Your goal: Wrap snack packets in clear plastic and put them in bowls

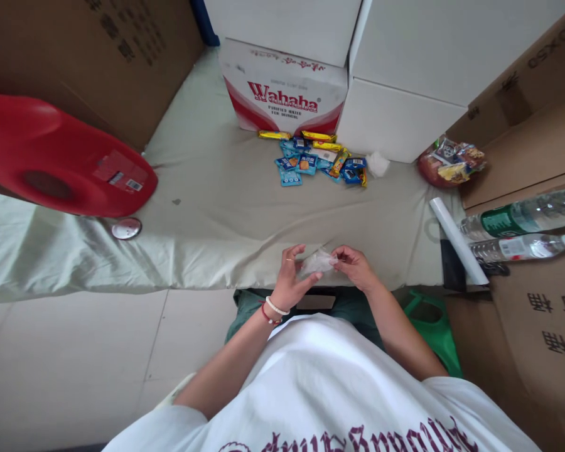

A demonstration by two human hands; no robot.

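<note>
Snack packets (306, 164) are lying on the table (207, 207), before a Wahaha carton (282, 103). A jug (122, 157) is lying at left, bottles (537, 212) at right. Plastic wrap (319, 261) is resting between left hand (289, 281) and right hand (355, 266), near the table's front edge.

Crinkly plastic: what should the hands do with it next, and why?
Maybe the right hand should gently tug the plastic straighter: it looks crumpled, that hand pinches one end, and the left hand is at the other side.
</note>
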